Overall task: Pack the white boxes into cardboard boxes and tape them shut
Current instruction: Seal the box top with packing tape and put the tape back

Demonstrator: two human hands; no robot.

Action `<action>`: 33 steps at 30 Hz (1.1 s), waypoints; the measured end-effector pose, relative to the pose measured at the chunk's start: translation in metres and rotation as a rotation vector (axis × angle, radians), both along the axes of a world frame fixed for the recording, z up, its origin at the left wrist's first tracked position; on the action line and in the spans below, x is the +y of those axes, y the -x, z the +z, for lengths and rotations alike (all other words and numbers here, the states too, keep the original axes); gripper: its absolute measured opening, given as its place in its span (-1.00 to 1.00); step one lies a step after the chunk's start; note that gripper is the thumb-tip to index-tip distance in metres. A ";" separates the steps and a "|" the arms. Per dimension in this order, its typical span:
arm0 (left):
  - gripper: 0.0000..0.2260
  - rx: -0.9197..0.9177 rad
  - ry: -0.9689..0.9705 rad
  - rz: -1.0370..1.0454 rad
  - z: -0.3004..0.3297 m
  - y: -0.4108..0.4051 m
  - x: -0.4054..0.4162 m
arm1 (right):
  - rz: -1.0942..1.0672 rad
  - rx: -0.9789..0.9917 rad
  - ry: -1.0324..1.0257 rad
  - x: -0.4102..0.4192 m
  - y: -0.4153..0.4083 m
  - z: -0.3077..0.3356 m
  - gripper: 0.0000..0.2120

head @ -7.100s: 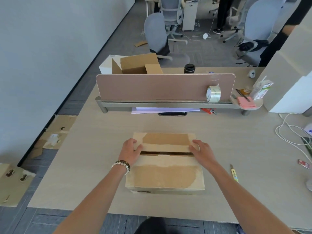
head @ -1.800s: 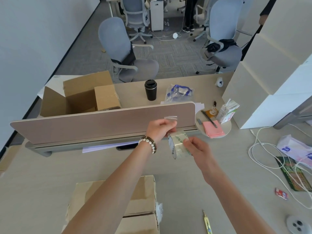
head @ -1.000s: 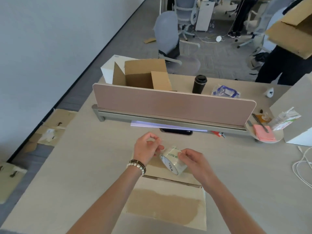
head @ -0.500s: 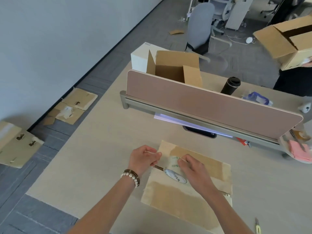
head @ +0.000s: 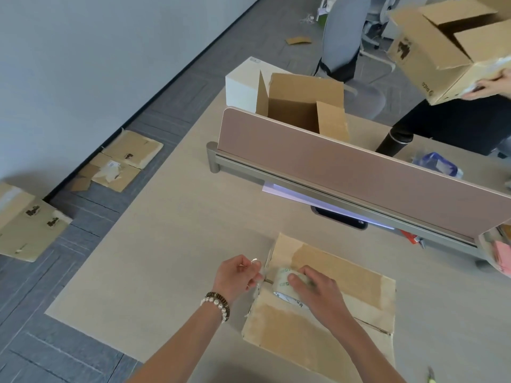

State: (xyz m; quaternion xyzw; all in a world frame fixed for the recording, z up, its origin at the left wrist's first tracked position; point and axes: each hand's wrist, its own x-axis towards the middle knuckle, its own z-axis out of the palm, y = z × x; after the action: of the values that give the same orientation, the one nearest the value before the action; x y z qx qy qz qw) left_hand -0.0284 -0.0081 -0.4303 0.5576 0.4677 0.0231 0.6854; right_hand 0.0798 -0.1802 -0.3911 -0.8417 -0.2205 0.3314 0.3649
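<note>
Two hands are starting the taping: your right hand (head: pixel 315 290) is gripping the tape roll (head: pixel 284 286) on the closed cardboard box (head: pixel 326 305), by its left edge, while your left hand (head: pixel 237 276) is pinching the tape's loose end just off that edge. Next, I think, you are sticking the end down and rolling along the seam.

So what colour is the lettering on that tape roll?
Green, on the clear tape roll; head view.

Rough torn brown cardboard box (head: pixel 326 322), glossy clear plastic tape roll (head: pixel 284 286), matt wood-grain desk (head: pixel 177 261)
</note>
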 end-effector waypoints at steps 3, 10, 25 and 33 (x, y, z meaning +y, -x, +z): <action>-0.77 0.002 0.026 0.025 -0.008 0.004 0.004 | -0.067 0.035 -0.045 -0.001 0.002 -0.007 -0.66; -0.78 -0.018 0.040 0.047 -0.017 0.007 0.016 | -0.097 0.099 -0.161 0.004 0.004 -0.011 -0.65; -0.80 -0.003 -0.011 0.083 -0.047 0.011 0.016 | -0.034 -0.281 0.164 -0.005 -0.003 -0.012 -0.58; -0.81 0.067 0.010 0.079 -0.071 0.006 0.002 | -0.009 -0.357 0.196 0.003 0.002 -0.014 -0.53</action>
State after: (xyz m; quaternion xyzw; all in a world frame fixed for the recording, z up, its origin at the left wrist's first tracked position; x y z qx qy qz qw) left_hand -0.0341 -0.0058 -0.5017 0.5357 0.5121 0.0293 0.6708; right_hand 0.0782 -0.1775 -0.4049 -0.9195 -0.2444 0.1952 0.2378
